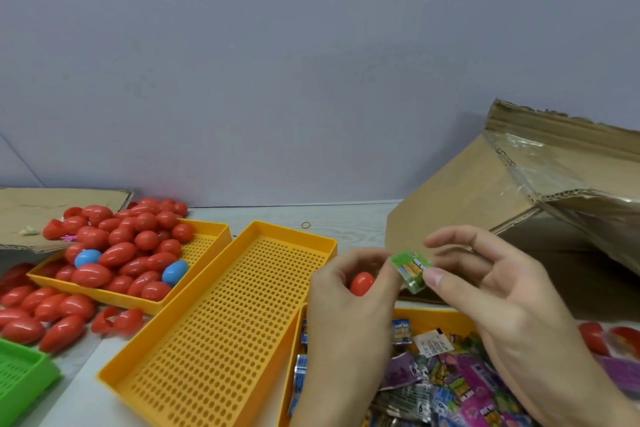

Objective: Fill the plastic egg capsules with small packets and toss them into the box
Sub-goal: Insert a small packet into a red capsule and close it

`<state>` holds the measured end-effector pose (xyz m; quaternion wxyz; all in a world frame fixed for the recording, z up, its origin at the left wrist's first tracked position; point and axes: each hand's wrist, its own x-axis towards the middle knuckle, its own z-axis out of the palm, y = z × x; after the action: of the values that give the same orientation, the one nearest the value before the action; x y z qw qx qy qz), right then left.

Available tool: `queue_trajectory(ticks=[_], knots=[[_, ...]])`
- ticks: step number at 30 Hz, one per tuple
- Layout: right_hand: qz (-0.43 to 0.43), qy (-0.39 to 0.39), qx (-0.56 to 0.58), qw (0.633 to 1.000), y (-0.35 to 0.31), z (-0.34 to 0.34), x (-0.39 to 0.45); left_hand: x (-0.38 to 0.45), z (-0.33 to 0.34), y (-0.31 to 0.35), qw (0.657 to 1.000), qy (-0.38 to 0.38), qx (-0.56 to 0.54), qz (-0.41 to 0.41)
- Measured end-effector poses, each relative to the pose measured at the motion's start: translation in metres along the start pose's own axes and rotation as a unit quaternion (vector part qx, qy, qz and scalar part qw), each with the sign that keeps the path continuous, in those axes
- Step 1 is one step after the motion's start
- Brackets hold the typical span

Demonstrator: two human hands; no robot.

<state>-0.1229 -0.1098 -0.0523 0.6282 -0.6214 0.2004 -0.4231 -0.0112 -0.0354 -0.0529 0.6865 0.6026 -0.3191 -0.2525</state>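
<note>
My left hand (349, 298) grips a red egg capsule (362, 282) in its curled fingers. A small green packet (411, 270) is pinched between thumb and fingers of my right hand (498, 291), and my left thumb touches it too. Both hands hover above a yellow tray (433, 314) heaped with several colourful packets (450, 381). The cardboard box (485, 204) stands tilted just behind my right hand, its opening facing right. Several red capsules (128, 246) and two blue ones fill a yellow tray (211, 236) at the left.
An empty perforated yellow tray (221, 322) lies between the capsule tray and my hands. Loose red capsules (41, 315) lie on the table at the left, by a green tray (20, 378). More red capsule halves (609, 340) sit at the right edge. Flat cardboard (52, 208) lies at back left.
</note>
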Motion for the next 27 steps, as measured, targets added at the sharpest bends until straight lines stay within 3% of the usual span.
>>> queue_trajectory(ticks=[11, 18, 27], knots=[[0.051, 0.042, -0.019, 0.998, -0.0055, 0.0059, 0.0008, 0.0008, 0.0005, -0.0025, 0.997, 0.027, 0.034, 0.061], [0.075, 0.020, -0.009, 0.997, -0.0051, 0.0046, 0.0011, 0.0030, 0.0003, -0.0061, 0.990, 0.015, 0.095, 0.107], [0.054, 0.011, -0.054, 0.997, -0.0035, 0.0027, 0.0016, 0.0037, -0.0003, -0.0080, 0.990, 0.002, 0.098, 0.104]])
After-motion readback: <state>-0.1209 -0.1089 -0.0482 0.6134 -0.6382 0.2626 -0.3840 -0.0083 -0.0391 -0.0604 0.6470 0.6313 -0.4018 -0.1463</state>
